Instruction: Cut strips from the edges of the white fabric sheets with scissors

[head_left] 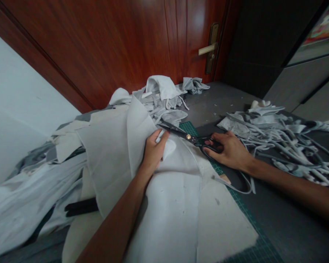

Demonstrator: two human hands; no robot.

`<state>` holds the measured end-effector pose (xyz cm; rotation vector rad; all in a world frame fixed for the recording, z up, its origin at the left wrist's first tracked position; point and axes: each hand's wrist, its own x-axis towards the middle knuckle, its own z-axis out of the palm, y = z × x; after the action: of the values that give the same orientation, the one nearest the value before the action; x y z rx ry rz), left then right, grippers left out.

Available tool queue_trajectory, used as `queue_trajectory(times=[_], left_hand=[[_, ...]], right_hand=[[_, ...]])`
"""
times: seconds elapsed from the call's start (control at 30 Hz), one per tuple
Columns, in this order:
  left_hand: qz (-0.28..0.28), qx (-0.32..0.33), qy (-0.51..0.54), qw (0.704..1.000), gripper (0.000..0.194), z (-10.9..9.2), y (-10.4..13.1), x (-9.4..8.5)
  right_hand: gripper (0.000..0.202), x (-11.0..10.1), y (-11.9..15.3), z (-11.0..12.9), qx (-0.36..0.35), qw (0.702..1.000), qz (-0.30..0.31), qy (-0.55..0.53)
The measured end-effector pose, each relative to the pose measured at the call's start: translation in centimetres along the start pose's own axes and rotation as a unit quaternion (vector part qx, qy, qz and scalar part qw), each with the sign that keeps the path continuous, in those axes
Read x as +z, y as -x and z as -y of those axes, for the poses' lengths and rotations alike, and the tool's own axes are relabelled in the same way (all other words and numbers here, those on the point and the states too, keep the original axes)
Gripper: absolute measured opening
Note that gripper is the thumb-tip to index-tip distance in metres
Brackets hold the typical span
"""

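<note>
My right hand (230, 151) grips a pair of black scissors (189, 136) by the handles, fingers through the loops. Its blades point left, their tips close above the fingers of my left hand (155, 149). That hand is closed on a large piece of pale grey-white fabric (170, 204), pinching a gathered fold. The fabric drapes toward me and spreads to the left. Under it lies a cream sheet (222, 212) on a green cutting mat (253, 219). I cannot tell whether the blades touch the cloth.
Scraps of fabric (164, 89) are heaped at the back by the brown door (126, 44). A tangle of grey strips (263, 128) lies on the right of the dark table (219, 102). White cloth (41, 193) piles up at the left, near a black strap-like object (80, 206).
</note>
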<state>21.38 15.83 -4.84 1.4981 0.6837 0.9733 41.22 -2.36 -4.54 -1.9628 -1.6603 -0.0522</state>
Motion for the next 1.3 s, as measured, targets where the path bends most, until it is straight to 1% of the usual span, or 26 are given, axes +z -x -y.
queue_trajectory(times=[0.1, 0.3, 0.47, 0.6, 0.77, 0.93, 1.13, 1.3], left_hand=[[0.010, 0.016, 0.009, 1.000, 0.036, -0.3, 0.1, 0.1], [0.009, 0.027, 0.023, 0.999, 0.033, -0.7, 0.2, 0.3], [0.019, 0.020, 0.024, 0.999, 0.037, -0.8, 0.2, 0.2], [0.025, 0.013, 0.019, 0.999, 0.035, -0.7, 0.3, 0.1], [0.004, 0.020, -0.007, 1.000, 0.035, -0.8, 0.3, 0.1], [0.007, 0.029, -0.012, 0.999, 0.034, -0.8, 0.3, 0.1], [0.006, 0.041, -0.029, 0.999, 0.028, -0.7, 0.1, 0.0], [0.005, 0.035, -0.030, 0.999, 0.029, -0.7, 0.0, 0.1]], right_hand=[[0.027, 0.0, 0.0, -0.1, -0.007, 1.000, 0.003, 0.014], [0.028, -0.1, 0.0, -0.1, -0.014, 0.998, -0.003, 0.055], [0.029, -0.7, -0.2, -0.1, -0.037, 0.991, -0.002, 0.127], [0.031, -1.0, -0.3, 0.0, -0.044, 0.986, 0.001, 0.163], [0.032, -1.0, -0.3, 0.2, -0.047, 0.984, 0.013, 0.171], [0.033, -0.8, -0.2, 0.1, -0.044, 0.985, 0.016, 0.167], [0.033, -0.5, -0.1, -0.2, -0.045, 0.986, 0.029, 0.161], [0.034, -0.5, -0.1, -0.2, -0.048, 0.983, 0.027, 0.173]])
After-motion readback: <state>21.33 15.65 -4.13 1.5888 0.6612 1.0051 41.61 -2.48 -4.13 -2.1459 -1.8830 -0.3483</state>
